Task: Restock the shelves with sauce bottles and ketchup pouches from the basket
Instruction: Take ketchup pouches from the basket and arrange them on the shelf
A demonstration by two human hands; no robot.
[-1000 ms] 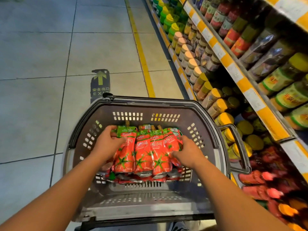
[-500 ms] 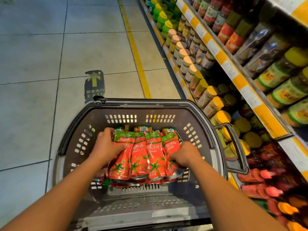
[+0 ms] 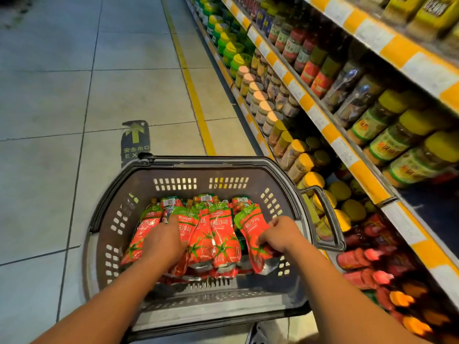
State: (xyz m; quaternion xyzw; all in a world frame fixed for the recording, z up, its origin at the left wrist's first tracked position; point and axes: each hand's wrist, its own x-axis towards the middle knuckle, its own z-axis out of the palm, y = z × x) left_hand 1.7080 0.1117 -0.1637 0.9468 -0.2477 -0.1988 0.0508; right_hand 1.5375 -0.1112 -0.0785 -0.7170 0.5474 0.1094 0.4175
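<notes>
Grey basket (image 3: 139,192) sits on the tiled floor (image 3: 62,95), packed with red ketchup pouches (image 3: 223,234). Shelves (image 3: 320,120) alongside hold jars (image 3: 387,120).

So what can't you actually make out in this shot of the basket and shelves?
- Head view: what lies under the ketchup pouches in the basket; the pouches cover it.
- Left hand: its fingers' undersides are hidden by the hand's back.
- Right hand: fingertips tucked behind a pouch.
- Red packs on the low shelf: blurred and dim, labels unreadable.
- Price tags: print too small.
</notes>
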